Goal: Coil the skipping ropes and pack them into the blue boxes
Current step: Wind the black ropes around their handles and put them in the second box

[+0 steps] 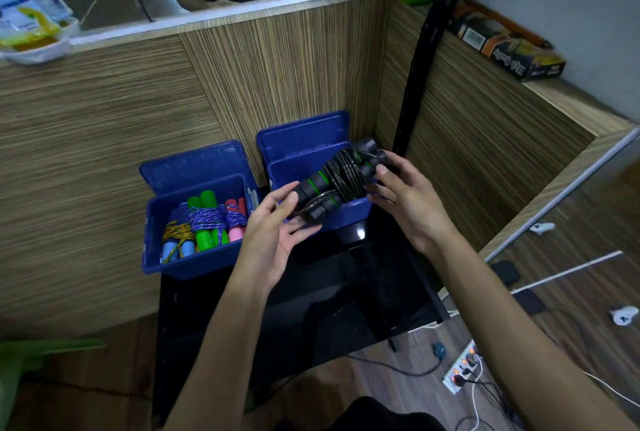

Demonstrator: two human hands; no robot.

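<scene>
Almost packed: a coiled black skipping rope (337, 179) hangs over the right-hand blue box (346, 214).

Right fingers (382, 172) curl round the bundle's far handle ends; left fingertips (289, 200) pinch its near ends. Its long axis runs diagonally from the left hand (273, 236) up to the right hand (408, 202), directly above that box's opening. Left of the box, the second blue box (194, 264) already holds coloured coiled ropes (204, 223).

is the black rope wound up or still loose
Wound up: the black skipping rope has its cord coiled around its paired handles, held over the right blue box.
</scene>
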